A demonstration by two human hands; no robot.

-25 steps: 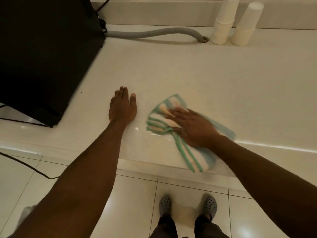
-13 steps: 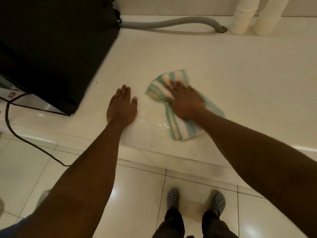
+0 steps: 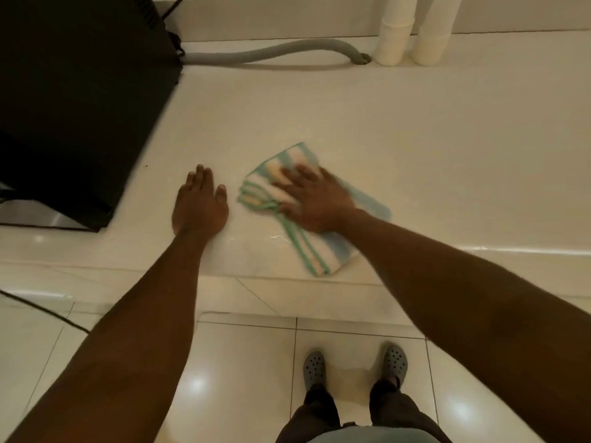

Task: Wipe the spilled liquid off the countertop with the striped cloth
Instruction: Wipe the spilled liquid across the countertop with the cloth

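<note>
A green, white and yellow striped cloth (image 3: pixel 323 254) lies bunched on the cream countertop (image 3: pixel 415 155) near its front edge. My right hand (image 3: pixel 315 201) presses flat on the cloth's upper half, fingers spread and pointing left. My left hand (image 3: pixel 200 203) rests palm down on the bare counter just left of the cloth, holding nothing. A thin wet streak of spilled liquid (image 3: pixel 278 237) glints beside the cloth's left edge, between my two hands.
A large black appliance (image 3: pixel 73 100) fills the counter's left side. A grey corrugated hose (image 3: pixel 271 52) runs along the back wall. Two stacks of white cups (image 3: pixel 412 36) stand at the back right. Tiled floor and my grey shoes (image 3: pixel 355 366) lie below the counter edge.
My right hand slid the cloth away across the counter and then back toward the front edge. My left hand stayed planted in the same spot.
</note>
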